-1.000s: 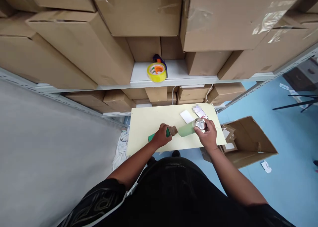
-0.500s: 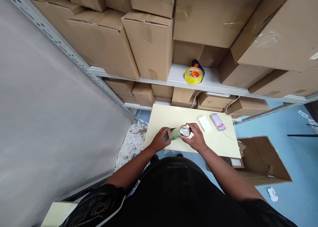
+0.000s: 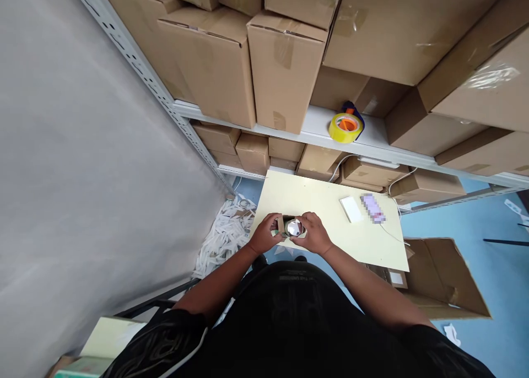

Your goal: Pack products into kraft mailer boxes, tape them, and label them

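**Both hands closed on a green bottle at the table's near edge**

At the near edge of the pale yellow table [image 3: 314, 201], the person holds a light green cylindrical bottle with a shiny silver cap [image 3: 293, 227] between both hands, its cap end turned up toward the camera. Going from left to right: a heap of white paper strips [image 3: 221, 240] lies on the blue floor beside the table's left side. Next comes the left hand [image 3: 266, 236], fingers curled shut around the bottle's left side, where a small brown cardboard tag [image 3: 281, 223] stands against the fingertips. The bottle sits directly between the two palms, touching both. The right hand [image 3: 316, 236] wraps the bottle's right side, thumb and fingers closed against it just beside the cap.

Farther right on the tabletop, well apart from the hands, lie a small white card [image 3: 351, 209] and a blurred pinkish label [image 3: 373, 208]. Past the table's right edge an open brown cardboard box [image 3: 442, 279] stands on the floor. Above, on the white metal shelf [image 3: 318, 125], a yellow roll of packing tape [image 3: 345, 127] rests among stacked brown cartons [image 3: 285, 64].
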Motion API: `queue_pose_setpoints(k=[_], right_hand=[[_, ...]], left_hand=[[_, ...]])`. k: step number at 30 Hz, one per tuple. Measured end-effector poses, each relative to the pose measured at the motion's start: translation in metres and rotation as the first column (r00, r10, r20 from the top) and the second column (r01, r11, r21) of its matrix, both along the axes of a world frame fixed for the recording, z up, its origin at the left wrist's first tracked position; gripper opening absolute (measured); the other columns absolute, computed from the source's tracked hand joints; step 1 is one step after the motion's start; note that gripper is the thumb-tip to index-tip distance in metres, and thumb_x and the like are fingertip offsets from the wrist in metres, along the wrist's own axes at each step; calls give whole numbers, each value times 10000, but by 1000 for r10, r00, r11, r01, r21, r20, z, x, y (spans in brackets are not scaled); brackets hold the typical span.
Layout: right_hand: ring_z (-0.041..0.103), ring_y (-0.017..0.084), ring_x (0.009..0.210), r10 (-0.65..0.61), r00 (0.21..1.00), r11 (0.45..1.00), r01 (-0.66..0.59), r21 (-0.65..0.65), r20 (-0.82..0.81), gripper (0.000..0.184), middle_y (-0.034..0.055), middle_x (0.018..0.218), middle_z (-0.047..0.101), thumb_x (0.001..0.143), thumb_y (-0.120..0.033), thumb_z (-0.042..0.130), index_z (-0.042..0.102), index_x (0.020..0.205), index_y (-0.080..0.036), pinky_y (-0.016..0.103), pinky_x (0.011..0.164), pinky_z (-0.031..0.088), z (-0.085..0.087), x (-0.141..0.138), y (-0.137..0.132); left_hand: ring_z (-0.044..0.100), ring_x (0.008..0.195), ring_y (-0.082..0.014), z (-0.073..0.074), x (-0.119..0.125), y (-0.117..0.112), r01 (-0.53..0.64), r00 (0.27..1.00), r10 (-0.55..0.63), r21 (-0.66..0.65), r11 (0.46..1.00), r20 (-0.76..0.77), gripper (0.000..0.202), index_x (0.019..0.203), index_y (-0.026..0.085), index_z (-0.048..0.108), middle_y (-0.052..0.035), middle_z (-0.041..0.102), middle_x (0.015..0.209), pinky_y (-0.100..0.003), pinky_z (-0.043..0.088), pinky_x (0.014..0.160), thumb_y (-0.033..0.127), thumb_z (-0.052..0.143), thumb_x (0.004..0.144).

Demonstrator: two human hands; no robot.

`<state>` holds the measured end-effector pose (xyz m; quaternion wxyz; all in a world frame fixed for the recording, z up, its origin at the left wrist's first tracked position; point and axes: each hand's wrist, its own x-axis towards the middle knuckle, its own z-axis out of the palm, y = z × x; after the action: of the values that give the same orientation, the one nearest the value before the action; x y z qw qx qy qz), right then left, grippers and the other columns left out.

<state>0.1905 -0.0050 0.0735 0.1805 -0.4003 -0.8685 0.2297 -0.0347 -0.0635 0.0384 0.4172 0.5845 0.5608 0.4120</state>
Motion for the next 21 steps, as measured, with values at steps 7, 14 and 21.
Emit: queue_pose_setpoints(k=[7,14,21], right_hand=[[509,376,1222,37,995,999,-36,-13,92,718,185,1339,561,869,-493,720,501,1493,-212,550,1058,426,-8,-6,-4],[659,206,972,-208,941,915,91,-392,-266,405,74,1179,608,930,-336,590,539,1325,-263,408,894,578,-16,14,-12],[631,249,1071,48,978,976,-89,-197,-203,383,103,1179,577,905,-291,632,621,1287,-262,447,954,560,-17,3,-14]], left_hand=[[621,1216,-230,-5,-5,-5,-51,999,51,-23,998,7,687,1377,219,539,-95,549,1391,-398,582,1030,53,622,716],[648,1099,-194,4,-5,-7,3,1000,-3,-29,1000,-10,718,1490,247,472,-89,573,1350,-386,575,1015,135,628,798],[589,1224,-221,10,1,5,5,973,0,20,1000,-231,233,1067,220,726,-88,591,1253,-396,516,1076,190,526,949]])
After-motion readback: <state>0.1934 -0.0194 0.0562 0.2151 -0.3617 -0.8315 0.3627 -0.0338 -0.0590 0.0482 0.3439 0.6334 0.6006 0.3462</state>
